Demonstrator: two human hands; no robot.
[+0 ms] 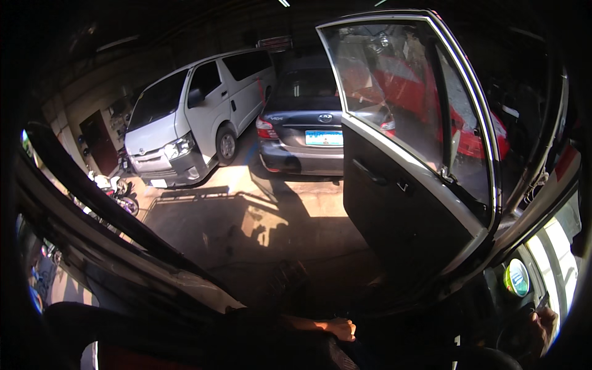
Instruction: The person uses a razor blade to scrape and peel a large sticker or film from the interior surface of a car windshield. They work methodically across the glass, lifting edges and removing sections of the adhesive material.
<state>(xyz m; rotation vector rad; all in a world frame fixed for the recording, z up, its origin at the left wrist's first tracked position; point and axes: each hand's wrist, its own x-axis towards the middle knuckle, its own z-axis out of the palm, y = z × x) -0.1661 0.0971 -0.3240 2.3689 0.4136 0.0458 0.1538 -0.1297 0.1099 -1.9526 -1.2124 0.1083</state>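
My left hand (pixel 341 328) is at the lower middle, the forearm coming in from the left. Its fingers are curled into a fist in a patch of sunlight. Deep shadow around it hides whatever it may be gripping. At the lower right edge my right hand (pixel 545 325) is partly in shadow, its fingers bent around a small dark object (pixel 543 301) too dim to name. Just above that hand is a round green and white tub (pixel 517 277).
A vehicle door (pixel 401 185) with a window stands open ahead. Dark frame bars (pixel 111 234) run along the left. Beyond are a white van (pixel 203 117), a dark sedan (pixel 302 123) and a red car (pixel 475 135). Motorcycles (pixel 117 191) stand at the far left.
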